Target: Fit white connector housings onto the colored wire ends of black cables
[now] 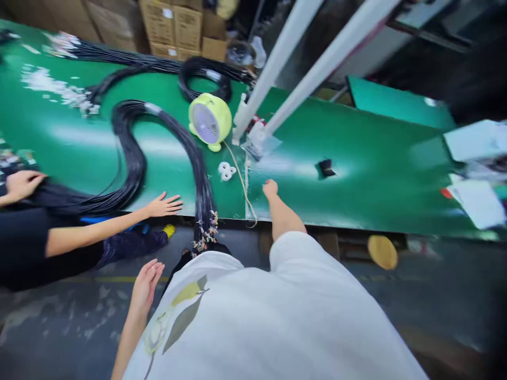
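My left hand [146, 284] hangs beside my body above the floor, with nothing visible in it and its fingers loosely bent. At the green table [289, 200], my right hand [270, 188] is closed in a fist on or just above the top; nothing shows sticking out of it. To its left lie a white three-ring piece [226, 171] and a pale cord [240, 177]. A thick bundle of black cables [190, 145] curves across the table, and its ends with small connectors [206, 232] hang over the front edge near my body.
A co-worker's hand [164, 205] is spread near the cables; their other hand [26, 184] rests on the bundle. A green fan [210, 121] and white posts [277, 58] stand behind. A small black object [327, 168] lies right. A round stool [382, 252] is below.
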Available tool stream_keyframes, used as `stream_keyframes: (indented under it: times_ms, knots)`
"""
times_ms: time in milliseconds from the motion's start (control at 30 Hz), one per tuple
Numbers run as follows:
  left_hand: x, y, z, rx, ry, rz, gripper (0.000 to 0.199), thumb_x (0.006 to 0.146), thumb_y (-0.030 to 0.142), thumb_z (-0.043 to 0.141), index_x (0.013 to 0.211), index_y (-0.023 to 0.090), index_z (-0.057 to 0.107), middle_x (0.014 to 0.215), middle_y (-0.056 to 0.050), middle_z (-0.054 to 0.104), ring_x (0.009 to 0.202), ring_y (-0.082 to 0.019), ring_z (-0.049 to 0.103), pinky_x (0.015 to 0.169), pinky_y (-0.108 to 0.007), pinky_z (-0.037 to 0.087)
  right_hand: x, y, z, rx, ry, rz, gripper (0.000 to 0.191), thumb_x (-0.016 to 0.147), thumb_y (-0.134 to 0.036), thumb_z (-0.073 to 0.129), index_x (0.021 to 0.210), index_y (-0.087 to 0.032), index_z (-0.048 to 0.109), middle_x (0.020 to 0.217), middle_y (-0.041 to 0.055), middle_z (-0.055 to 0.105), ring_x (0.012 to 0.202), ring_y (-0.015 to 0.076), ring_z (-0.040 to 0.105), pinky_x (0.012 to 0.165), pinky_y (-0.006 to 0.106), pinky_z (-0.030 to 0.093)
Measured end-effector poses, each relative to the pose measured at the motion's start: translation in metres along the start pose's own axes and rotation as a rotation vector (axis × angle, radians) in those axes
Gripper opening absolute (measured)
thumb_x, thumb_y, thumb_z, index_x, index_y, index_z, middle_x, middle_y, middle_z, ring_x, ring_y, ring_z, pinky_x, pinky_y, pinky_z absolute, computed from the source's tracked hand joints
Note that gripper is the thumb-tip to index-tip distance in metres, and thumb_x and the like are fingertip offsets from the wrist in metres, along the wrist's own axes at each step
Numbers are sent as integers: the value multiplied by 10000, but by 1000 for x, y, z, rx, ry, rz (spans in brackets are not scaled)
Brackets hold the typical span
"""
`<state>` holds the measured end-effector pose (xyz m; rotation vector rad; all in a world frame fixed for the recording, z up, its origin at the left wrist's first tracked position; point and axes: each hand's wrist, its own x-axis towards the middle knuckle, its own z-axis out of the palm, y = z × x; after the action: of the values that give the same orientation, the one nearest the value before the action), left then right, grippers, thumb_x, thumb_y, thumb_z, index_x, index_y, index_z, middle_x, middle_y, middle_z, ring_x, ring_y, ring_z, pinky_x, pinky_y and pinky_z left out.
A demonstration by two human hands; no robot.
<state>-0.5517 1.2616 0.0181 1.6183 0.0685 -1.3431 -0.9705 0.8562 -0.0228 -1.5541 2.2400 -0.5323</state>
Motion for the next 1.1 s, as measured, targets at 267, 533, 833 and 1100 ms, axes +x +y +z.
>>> stream_keyframes:
  times_ms: [267,533,833,1100]
  knots:
    - [-16,-11,28,34,29,-5,461,638,300,891,1039,176,702,1023,-31,751,896,-89,681,796,-134,543,57,61,10,227,21,206,296,962,-330,640,1200,-154,639,1273,93,637,1157,228,628,1000,464,545]
    - [-48,-16,10,-17,-13,19,458,603,318,911,979,178,690,1033,-49,758,853,-93,694,779,-152,558,-57,63,-22,473,270,424,304,980,-366,613,1183,-140,618,1100,68,663,907,160,666,780,335,601]
    - [-119,-10,-162,-302,43,195,462,610,353,918,941,124,692,875,-84,769,761,-155,724,737,-248,588,-353,-85,84,661,-141,-163,172,909,-227,421,968,-174,574,877,20,600,738,122,612,723,281,543]
    - [-191,28,-335,-366,33,489,432,766,401,812,1079,136,675,1036,-100,774,936,-220,747,826,-313,594,-613,-213,175,364,-1159,-844,185,748,-191,555,857,-198,704,900,32,690,764,164,654,804,336,556]
